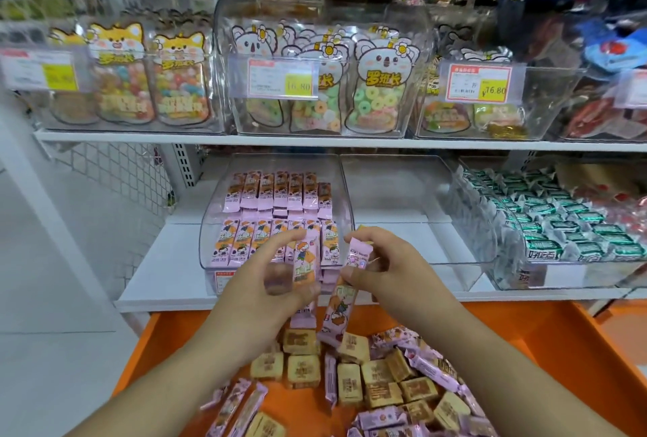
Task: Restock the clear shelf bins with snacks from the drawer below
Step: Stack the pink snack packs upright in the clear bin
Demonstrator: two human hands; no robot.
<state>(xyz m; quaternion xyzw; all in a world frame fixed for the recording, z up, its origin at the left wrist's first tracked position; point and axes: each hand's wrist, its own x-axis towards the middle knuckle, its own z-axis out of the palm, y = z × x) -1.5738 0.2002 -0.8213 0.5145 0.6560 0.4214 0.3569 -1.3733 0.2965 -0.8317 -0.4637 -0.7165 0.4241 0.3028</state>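
Two bare hands reached forward over an open orange drawer (546,342), each gripping long pink-wrapped snack bars. The left hand (259,291) had its fingers curled around a pink bar with a cartoon figure on its wrapper (304,263), held nearly upright, its long axis running from the drawer up toward the shelf; motion blur hid whether more bars sat in that grip. The right hand (387,266), just beside the left, pinched a second pink bar (341,300) between thumb and fingers near its top end. That bar hung tilted, its lower end slanting down and left toward the drawer.

Directly beyond both hands stood a clear plastic shelf bin (210,226) filled with two rows of matching pink bars (276,191), standing on end side by side. Beyond the right hand sat a second clear bin (395,191). Below the hands, the drawer held loose pink bars mixed with square tan-wrapped biscuits (303,368), lying at all angles.
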